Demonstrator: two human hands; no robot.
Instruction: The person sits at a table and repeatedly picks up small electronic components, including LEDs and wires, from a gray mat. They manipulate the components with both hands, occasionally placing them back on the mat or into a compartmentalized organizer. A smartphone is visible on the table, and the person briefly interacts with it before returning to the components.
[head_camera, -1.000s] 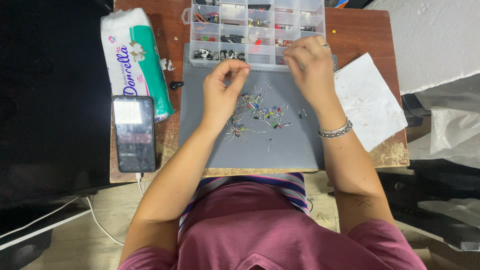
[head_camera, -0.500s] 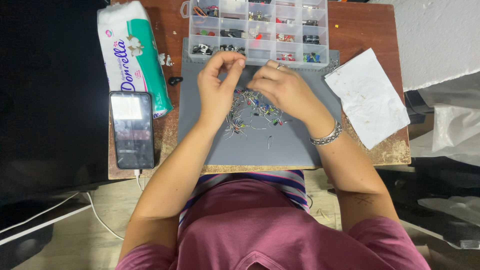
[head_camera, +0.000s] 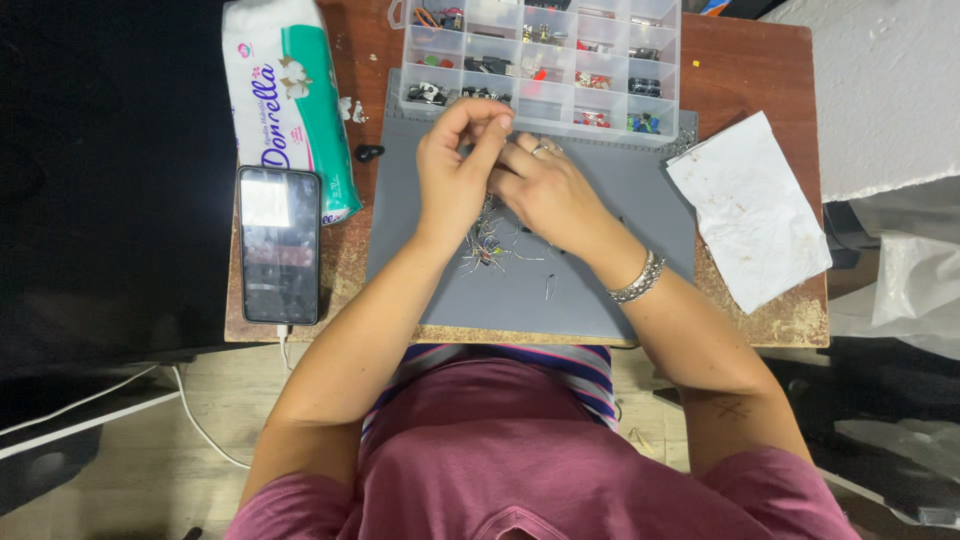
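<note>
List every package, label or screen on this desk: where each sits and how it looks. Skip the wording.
Soft pack: far left of the wooden table, long pillow shape, white and green wrapper with a printed label.
Phone: just below the pack on the left edge, flat black rectangle, screen lit, cable at its near end.
Organiser box: far edge, beyond both hands, clear plastic, gridded compartments of small coloured parts.

A work mat (head_camera: 600, 290) is laid on the middle of a wooden table (head_camera: 780, 60). A compartmented parts box (head_camera: 545, 60) is set along the mat's far edge, overlapping it. A scatter of small wired components (head_camera: 490, 245) is found on the mat, beneath the left hand (head_camera: 455, 175) and right hand (head_camera: 545, 185), which meet just before the box. A phone (head_camera: 278, 245) is placed left of the mat, with a tissue pack (head_camera: 290, 95) behind it. A sheet of paper (head_camera: 750, 205) is placed to the right.
</note>
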